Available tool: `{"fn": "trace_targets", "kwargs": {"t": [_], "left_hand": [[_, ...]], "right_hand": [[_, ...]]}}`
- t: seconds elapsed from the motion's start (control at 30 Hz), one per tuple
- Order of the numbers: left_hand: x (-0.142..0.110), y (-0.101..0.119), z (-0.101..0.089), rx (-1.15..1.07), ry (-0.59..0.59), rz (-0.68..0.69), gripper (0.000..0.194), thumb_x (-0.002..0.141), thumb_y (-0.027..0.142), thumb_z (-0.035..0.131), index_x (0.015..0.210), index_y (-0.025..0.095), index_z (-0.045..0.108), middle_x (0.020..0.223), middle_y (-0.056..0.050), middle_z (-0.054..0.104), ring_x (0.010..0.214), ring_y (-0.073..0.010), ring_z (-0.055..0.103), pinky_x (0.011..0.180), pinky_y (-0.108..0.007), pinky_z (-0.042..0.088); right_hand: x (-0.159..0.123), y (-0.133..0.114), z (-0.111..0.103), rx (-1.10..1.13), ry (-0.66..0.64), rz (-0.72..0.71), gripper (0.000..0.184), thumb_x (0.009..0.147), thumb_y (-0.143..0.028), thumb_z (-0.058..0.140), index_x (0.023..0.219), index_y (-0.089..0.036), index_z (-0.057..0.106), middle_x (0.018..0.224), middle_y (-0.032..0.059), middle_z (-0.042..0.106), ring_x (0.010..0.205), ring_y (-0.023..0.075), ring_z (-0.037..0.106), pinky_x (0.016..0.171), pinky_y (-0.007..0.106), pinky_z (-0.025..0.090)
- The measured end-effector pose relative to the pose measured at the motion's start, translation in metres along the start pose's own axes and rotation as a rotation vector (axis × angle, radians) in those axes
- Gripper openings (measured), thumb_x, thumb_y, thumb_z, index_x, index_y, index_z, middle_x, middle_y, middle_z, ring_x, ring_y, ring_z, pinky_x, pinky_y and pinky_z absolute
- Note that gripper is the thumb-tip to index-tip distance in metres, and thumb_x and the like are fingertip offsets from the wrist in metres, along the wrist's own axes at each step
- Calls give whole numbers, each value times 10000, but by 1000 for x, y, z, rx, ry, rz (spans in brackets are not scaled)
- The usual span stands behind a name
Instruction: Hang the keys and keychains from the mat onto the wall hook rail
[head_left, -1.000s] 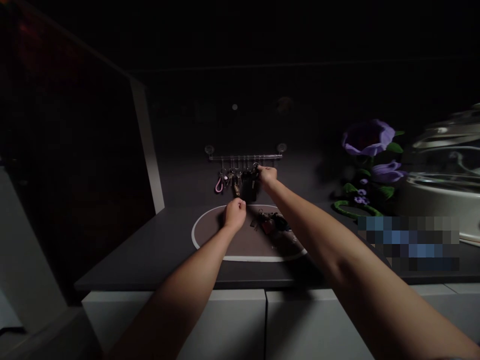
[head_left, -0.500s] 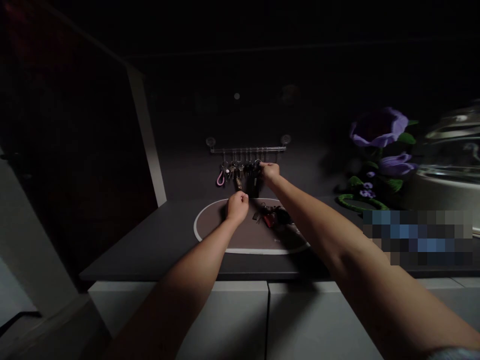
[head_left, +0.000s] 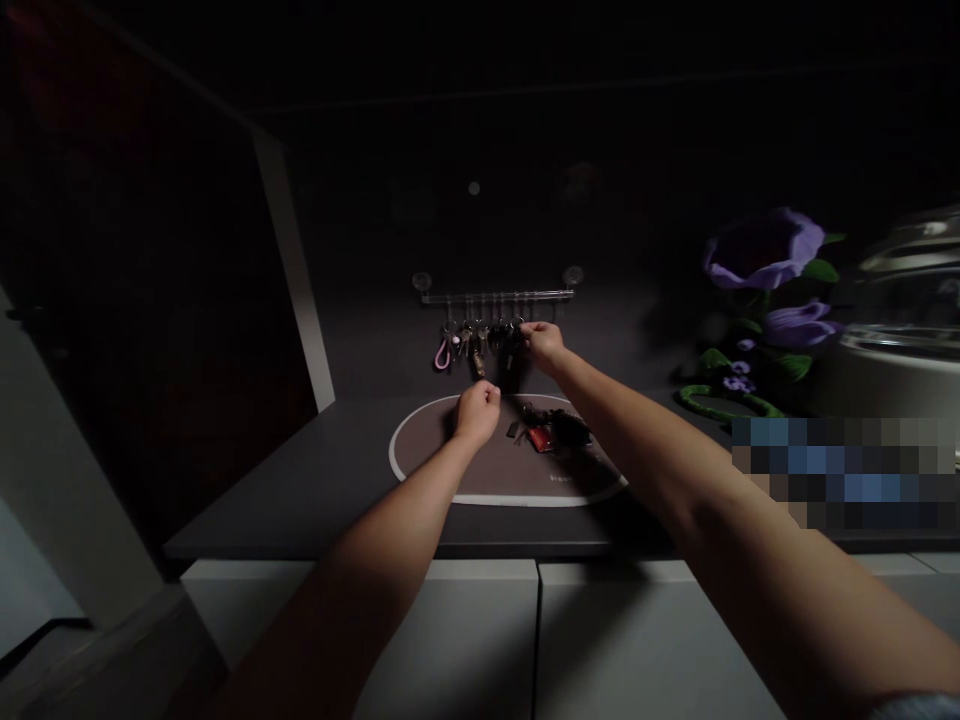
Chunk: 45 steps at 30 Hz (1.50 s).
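Note:
A clear hook rail [head_left: 498, 296] runs along the dark wall, with several bunches of keys [head_left: 466, 338] on its hooks, one with a pink loop [head_left: 442, 354]. At the rail's right part, my right hand [head_left: 544, 343] pinches a key ring [head_left: 519, 325] just below a hook; I cannot tell if the ring sits on that hook. Lower down, my left hand [head_left: 477, 410] is closed above the brown mat [head_left: 427, 450]; what it holds, if anything, is hidden. More keys and a red tag [head_left: 540, 438] lie on the mat, partly in shadow.
Purple artificial flowers [head_left: 765, 255] with a green base stand on the right of the dark counter [head_left: 300, 500], beside a large glass-and-white appliance [head_left: 911, 340]. White cabinet fronts [head_left: 480, 640] lie below. A pale upright panel [head_left: 292, 260] borders the left.
My hands keep almost the same places at the rail and above the mat. The view has shifted very slightly.

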<state>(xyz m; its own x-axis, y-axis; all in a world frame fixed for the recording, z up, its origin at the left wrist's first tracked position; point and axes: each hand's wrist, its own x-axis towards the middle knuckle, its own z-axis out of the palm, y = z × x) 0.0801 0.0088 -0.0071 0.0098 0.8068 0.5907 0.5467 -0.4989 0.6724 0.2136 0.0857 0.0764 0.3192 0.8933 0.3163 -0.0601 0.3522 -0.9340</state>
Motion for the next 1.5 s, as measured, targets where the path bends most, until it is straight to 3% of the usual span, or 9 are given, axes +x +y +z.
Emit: {"fn": "trace_targets", "kwargs": {"t": [0.37,0.5,0.73,0.9,1.1,1.27,1.5], "left_hand": [[0,-3,3,-61,-72,14,166,794,230,451,694,151,559,615,-4,546,597,-112,480,587,-222,329],[-1,-2,3,-58,-79,10,159,794,217,455,710,140,566,624,-3,548,601,-107,482,586,-218,330],[-5,-1,4,-36,-107,48,141,781,187,463,752,143,594,657,-4,575,623,-107,502,609,-217,359],[-7,-1,10,-97,-113,-38,107,755,141,492,802,145,588,650,9,562,604,-92,493,611,-205,375],[-2,23,4,-110,-171,-245,125,691,86,557,803,129,592,601,15,549,555,-85,481,606,-204,394],[11,39,2,31,-205,-194,155,684,122,587,834,125,628,721,-35,625,627,-110,525,642,-221,407],[17,27,26,133,-195,-113,156,722,228,587,820,132,662,800,-65,659,694,-134,561,656,-234,413]], "right_hand": [[-9,-7,-6,-37,-82,12,129,747,-55,504,646,-134,518,429,-58,413,358,34,356,392,164,303],[-9,-5,-10,-79,-83,3,81,712,-40,550,737,-116,565,514,-33,493,440,38,432,460,159,354],[-19,-3,-17,-266,-9,-77,210,693,-78,578,901,-92,607,805,50,629,632,67,524,663,201,432],[-44,-12,-23,-242,-39,-49,202,698,-92,546,890,-92,612,783,50,629,582,63,502,635,214,437],[-73,-23,-42,-134,-106,-90,155,699,-104,549,847,-114,595,760,37,629,592,63,523,621,207,445],[-85,-17,-63,-82,-161,-123,166,752,-112,508,908,-125,564,681,21,621,592,75,573,645,224,474],[-79,8,-89,-262,-181,-279,206,777,-186,508,965,-135,574,696,32,652,649,111,621,673,257,500]]}}
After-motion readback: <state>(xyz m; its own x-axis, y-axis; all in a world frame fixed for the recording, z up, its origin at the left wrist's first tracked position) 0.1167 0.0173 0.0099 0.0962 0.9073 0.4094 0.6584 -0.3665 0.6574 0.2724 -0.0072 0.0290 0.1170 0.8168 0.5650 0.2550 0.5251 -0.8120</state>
